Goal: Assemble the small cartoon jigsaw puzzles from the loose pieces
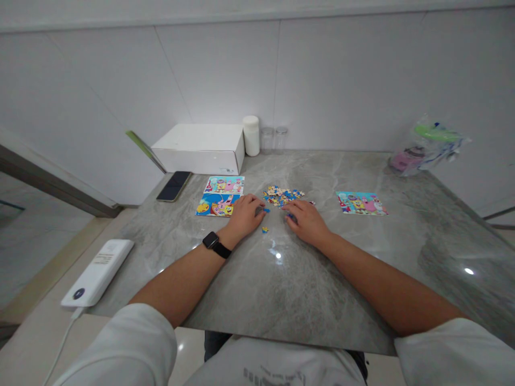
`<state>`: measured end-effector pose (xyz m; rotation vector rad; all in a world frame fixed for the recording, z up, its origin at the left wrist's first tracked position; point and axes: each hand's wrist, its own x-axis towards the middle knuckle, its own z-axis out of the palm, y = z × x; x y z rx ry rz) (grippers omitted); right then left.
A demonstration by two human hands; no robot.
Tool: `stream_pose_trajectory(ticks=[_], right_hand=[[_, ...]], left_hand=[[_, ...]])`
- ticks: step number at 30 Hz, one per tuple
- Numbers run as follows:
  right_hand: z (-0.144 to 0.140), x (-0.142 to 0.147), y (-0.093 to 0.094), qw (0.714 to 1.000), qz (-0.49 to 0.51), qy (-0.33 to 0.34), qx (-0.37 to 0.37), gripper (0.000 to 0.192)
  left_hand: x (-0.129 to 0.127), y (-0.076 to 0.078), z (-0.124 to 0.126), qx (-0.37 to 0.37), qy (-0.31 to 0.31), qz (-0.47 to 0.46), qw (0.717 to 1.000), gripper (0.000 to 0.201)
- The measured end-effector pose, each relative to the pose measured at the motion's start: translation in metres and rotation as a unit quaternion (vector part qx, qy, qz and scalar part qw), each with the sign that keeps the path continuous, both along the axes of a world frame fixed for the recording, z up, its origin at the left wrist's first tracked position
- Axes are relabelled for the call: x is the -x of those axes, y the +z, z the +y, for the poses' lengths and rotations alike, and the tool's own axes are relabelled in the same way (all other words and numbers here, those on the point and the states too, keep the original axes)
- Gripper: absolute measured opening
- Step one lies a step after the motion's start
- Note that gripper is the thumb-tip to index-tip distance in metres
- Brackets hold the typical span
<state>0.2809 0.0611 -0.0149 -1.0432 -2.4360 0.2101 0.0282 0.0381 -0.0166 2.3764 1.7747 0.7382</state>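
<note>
Hands [308, 220] curl beside puzzle pieces [280, 194]; whether they grip any, I can't tell.

Seeing grey table [241, 289] | bearing box [197, 161], bottle [251, 136], two glasses [267, 140] at back | holding phone [174, 186], power bank [100, 271] at left | carrying puzzle pieces [277, 195] centrally, cards [362, 203] either side | supporting bag [422, 147] back right

**Print in view, no word legible**

The white power bank [97, 274] carries a block of small print [104, 257] and a dark round display [79, 294]; neither can be read. A tiny printed label [226, 170] low on the front of the white cardboard box [200, 146] is illegible. Grey lettering [274, 377] on the white shirt [277, 354] is blurred and partly cut off.
</note>
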Motion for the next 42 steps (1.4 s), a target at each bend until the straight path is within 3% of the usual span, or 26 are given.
stream_pose_trajectory(ticks=[4, 7, 11, 27, 30, 36, 42], right_hand=[[-0.001, -0.002, -0.007, 0.997, -0.074, -0.005, 0.001, 0.042], [-0.002, -0.002, -0.008, 0.997, -0.081, -0.003, 0.0, 0.044], [-0.001, -0.003, -0.006, 0.997, -0.078, -0.011, -0.013, 0.043], [0.006, -0.006, -0.013, 0.998, -0.069, -0.009, -0.003, 0.041], [0.008, -0.003, -0.013, 0.997, -0.074, -0.012, 0.001, 0.042], [0.012, 0.001, -0.013, 0.997, -0.08, -0.019, -0.003, 0.043], [0.007, -0.007, -0.003, 0.996, -0.087, -0.025, -0.006, 0.042]], left_hand=[[0.005, 0.008, -0.007, -0.013, 0.025, 0.023, 0.999, 0.036], [0.015, 0.014, -0.012, -0.011, 0.108, 0.064, 0.992, 0.049], [0.027, 0.014, -0.018, 0.057, 0.19, 0.106, 0.974, 0.055], [0.023, 0.017, -0.026, 0.072, 0.183, 0.141, 0.97, 0.053], [0.022, 0.015, -0.023, 0.029, 0.156, 0.139, 0.978, 0.049], [0.007, 0.016, -0.017, 0.0, -0.02, 0.071, 0.997, 0.041], [0.0, 0.017, -0.01, 0.02, -0.074, 0.065, 0.995, 0.045]])
